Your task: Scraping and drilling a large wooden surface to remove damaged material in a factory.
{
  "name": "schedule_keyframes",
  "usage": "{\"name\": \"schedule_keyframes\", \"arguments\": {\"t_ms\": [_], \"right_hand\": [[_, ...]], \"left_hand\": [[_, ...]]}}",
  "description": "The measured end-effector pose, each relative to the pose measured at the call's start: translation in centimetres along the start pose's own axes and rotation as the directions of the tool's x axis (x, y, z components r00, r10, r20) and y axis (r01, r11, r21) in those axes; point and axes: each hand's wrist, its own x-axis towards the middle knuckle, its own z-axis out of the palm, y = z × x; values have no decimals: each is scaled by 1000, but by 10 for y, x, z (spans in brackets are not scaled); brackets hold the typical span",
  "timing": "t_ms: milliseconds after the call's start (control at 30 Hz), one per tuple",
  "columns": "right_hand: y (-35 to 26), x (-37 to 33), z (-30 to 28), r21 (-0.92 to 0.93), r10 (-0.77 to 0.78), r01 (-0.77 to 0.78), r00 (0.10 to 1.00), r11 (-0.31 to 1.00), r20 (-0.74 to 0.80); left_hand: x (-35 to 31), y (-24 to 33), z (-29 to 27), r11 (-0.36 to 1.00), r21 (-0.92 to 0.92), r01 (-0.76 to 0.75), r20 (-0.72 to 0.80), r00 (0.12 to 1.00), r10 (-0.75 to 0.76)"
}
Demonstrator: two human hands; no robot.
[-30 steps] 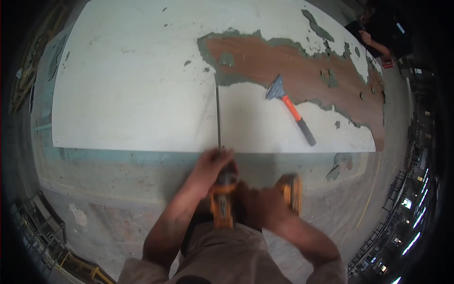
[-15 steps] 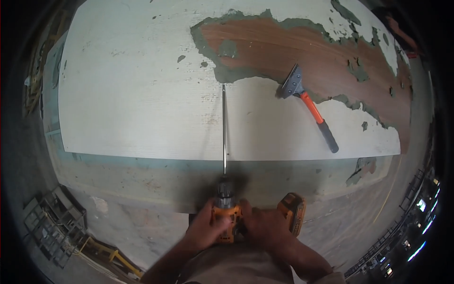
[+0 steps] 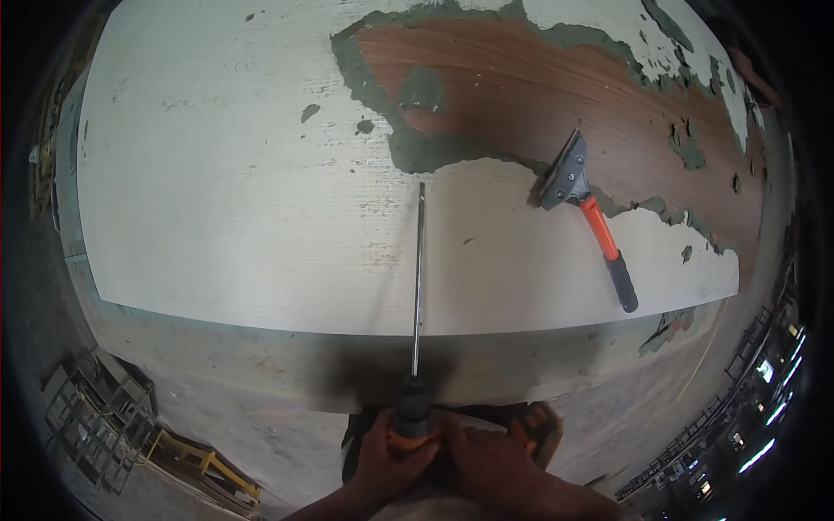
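Note:
An orange and black cordless drill [image 3: 412,427] is held low in front of my body. My left hand [image 3: 382,458] wraps its left side, and my right hand [image 3: 488,460] grips it from the right, near the battery [image 3: 540,431]. From the chuck a long thin metal bit [image 3: 420,278] points away over a white-coated panel [image 3: 226,217]. Its tip lies just short of the ragged grey-green edge of a stripped patch; whether it touches the panel I cannot tell. To the right, a scraper [image 3: 599,227] with a wide grey head and orange-black handle rests on the panel.
Bare brown wood [image 3: 521,82] shows across the panel's upper right, bordered by flaking grey-green coating. Beneath the panel is a larger pale table [image 3: 261,356]. Metal frames [image 3: 95,425] and a yellow frame [image 3: 204,469] stand on the floor at lower left.
The panel and scraper sit lower and larger in view, as the view has shifted. The drill and both hands also appear lower, with the grip kept. The scraper has not moved on the panel.

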Motion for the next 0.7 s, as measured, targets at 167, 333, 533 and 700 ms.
{"name": "schedule_keyframes", "arguments": {"t_ms": [167, 333, 533, 700], "right_hand": [[-14, 44, -66, 194, -105, 255, 818, 947, -566], [-15, 112, -73, 518, 114, 156, 885, 841, -452], [-9, 134, -73, 135, 85, -13, 837, 991, -541], [-28, 149, -97, -147, 114, -184, 915, 972, -387]], "left_hand": [[6, -4, -5, 994, 82, -72, -25, 997, 75], [0, -23, -10, 996, -75, -46, 43, 998, 50], [-1, 1, -7, 995, -102, 8, 107, 994, 3], [-6, -4, 1, 951, -295, 94, 204, 978, -34]]}}
